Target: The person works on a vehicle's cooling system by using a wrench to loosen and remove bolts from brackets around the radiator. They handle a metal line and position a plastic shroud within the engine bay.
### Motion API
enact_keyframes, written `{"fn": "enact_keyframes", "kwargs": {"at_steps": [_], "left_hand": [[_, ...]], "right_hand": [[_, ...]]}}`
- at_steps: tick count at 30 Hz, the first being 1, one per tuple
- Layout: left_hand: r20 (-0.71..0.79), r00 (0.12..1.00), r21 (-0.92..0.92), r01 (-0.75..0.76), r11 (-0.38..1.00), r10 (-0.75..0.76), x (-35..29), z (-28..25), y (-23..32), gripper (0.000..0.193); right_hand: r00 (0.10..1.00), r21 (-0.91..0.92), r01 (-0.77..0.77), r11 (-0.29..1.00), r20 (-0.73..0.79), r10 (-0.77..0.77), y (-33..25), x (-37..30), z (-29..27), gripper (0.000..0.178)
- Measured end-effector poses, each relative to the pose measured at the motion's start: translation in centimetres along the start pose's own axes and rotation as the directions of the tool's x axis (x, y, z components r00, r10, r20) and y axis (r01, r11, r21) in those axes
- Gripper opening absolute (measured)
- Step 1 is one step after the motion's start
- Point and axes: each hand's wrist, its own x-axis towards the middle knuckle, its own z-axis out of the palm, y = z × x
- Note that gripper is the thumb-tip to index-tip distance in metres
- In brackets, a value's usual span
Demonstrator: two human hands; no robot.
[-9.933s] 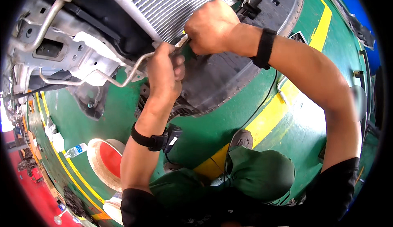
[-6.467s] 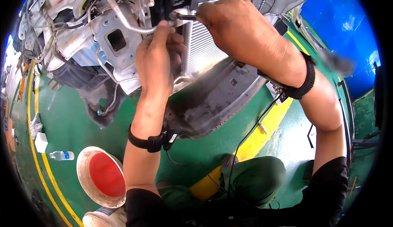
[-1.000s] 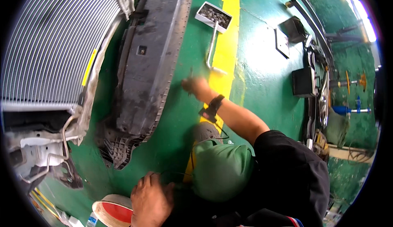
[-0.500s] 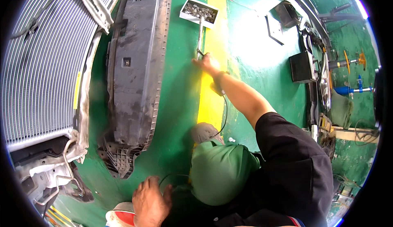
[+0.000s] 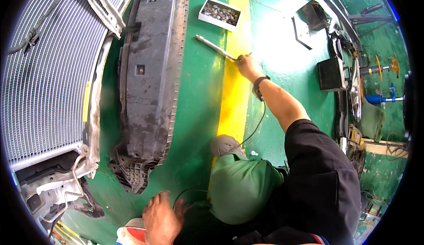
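Green floor (image 5: 194, 112): right hand (image 5: 245, 64) grips metal tool (image 5: 214, 47); parts tray (image 5: 219, 14) beyond

1. The person wears a dark short-sleeved shirt (image 5: 322, 178) with a red, white and blue trim at its lower edge
2. The trousers (image 5: 243, 187) are green
3. A black band (image 5: 259, 86) circles the right wrist, with a thin black cable (image 5: 256, 125) trailing from it
4. Both hands, left hand (image 5: 161, 218) and right hand (image 5: 245, 64), are bare

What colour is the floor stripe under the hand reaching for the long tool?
Yellow on green floor, in the head view.
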Motion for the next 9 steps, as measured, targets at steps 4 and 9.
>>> {"fn": "enact_keyframes", "kwargs": {"at_steps": [4,9], "left_hand": [[0.034,0.999,0.009,-0.022,1.0,0.022,0.4,-0.3,0.3,0.039],[0.097,0.995,-0.012,-0.02,1.0,0.021,0.8,0.9,-0.5,0.045]], "right_hand": [[0.943,-0.012,-0.134,0.991,-0.308,0.124,2.0,4.1,-0.5,0.017],[0.994,0.137,-0.049,0.989,-0.093,0.062,-1.1,7.6,-1.1,0.023]]}}
